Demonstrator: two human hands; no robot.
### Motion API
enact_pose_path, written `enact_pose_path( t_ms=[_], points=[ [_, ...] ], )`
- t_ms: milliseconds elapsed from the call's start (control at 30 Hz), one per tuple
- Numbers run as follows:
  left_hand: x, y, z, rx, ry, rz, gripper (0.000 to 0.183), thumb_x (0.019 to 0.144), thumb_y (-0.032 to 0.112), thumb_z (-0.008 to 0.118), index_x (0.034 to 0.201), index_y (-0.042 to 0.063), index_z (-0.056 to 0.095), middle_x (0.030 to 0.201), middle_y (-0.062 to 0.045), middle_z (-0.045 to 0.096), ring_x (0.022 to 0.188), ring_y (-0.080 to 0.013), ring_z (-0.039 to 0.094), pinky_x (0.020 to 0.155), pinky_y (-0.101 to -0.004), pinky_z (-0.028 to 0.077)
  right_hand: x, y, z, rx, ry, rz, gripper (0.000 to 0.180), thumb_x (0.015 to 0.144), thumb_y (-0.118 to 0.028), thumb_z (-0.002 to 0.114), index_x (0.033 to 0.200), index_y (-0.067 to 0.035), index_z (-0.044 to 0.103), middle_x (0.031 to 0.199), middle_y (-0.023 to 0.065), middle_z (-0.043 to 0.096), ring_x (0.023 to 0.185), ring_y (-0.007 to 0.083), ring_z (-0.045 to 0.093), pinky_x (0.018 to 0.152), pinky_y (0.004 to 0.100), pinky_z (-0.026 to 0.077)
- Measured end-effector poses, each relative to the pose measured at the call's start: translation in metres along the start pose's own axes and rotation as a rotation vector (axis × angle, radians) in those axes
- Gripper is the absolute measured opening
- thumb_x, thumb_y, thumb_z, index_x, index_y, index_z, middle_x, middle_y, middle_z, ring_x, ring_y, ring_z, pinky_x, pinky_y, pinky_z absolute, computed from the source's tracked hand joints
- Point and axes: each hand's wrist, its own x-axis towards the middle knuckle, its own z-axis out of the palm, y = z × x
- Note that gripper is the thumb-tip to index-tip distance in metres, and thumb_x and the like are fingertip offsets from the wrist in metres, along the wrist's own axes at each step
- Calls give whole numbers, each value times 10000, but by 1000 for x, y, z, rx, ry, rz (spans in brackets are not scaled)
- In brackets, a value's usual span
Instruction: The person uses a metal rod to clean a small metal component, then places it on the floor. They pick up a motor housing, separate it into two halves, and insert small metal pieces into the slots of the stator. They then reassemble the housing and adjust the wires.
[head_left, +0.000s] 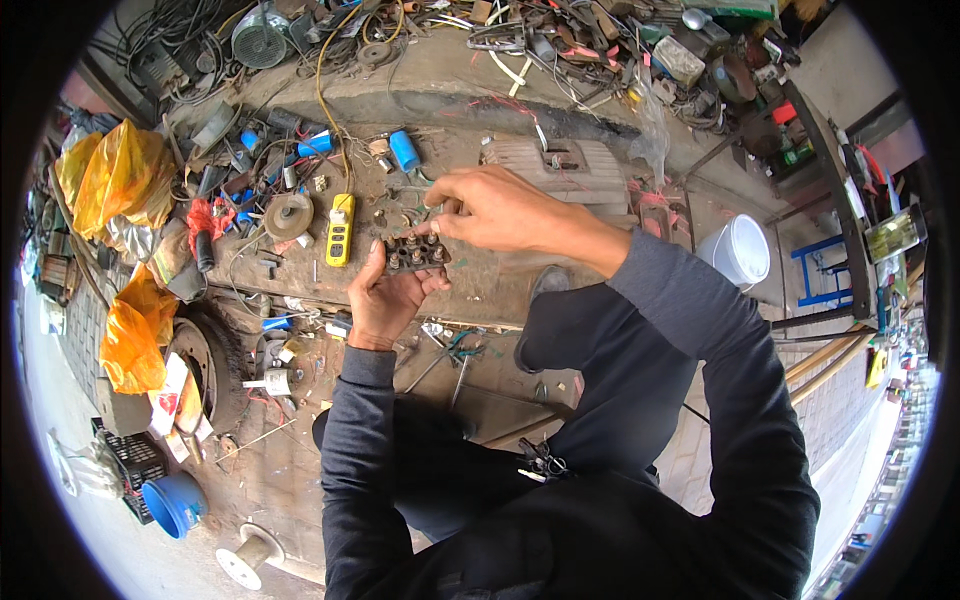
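My left hand (391, 306) grips a dark motor terminal block (415, 253) from below, with the thumb along its left side. Several brass-coloured studs with nuts stand up from the block in two rows. Just above its upper edge is my right hand (495, 210), palm down and fingers bent. Its fingertips are close to the studs; whether they touch or pinch one is too small to tell. Left of the block, a yellow power strip (340, 231) lies on the worn work surface (480, 289) with a plug in it.
Blue cylinders (404, 151), a round metal part (288, 217) and cables crowd the surface's left side. A ribbed metal housing (585, 169) lies beyond my right hand. At right stands a white bucket (739, 251); orange plastic bags (135, 337) and a blue bucket (175, 504) are at left.
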Motion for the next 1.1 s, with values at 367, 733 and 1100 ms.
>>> enact_pose_path(
  t_ms=[367, 733, 1100],
  points=[
    [4, -50, 31, 37, 93, -69, 568, 1078, 514, 470, 1430, 70, 509, 1327, -172, 646, 1145, -337, 664, 962, -477, 554, -65, 29, 2, 109, -149, -41, 579, 809, -347, 800, 1189, 61, 644, 1153, 239, 671, 1126, 391, 650, 943, 467, 524],
    [-23, -78, 49, 138, 210, -184, 606, 1089, 543, 406, 1407, 42, 528, 1188, -160, 714, 1009, -305, 711, 899, -445, 586, -100, 27, -20, 91, -115, -120, 499, 794, -326, 754, 1102, 61, 692, 1047, 264, 711, 985, 429, 701, 829, 500, 548],
    [-17, -67, 47, 996, 596, 78, 135, 1008, 144, 683, 980, 12, 673, 616, -30, 591, 485, -111, 549, 464, -277, 452, -115, 22, -55, 69, 52, -46, 547, 772, -351, 762, 1137, 53, 706, 1062, 265, 724, 1014, 418, 706, 871, 511, 554]
  ],
)
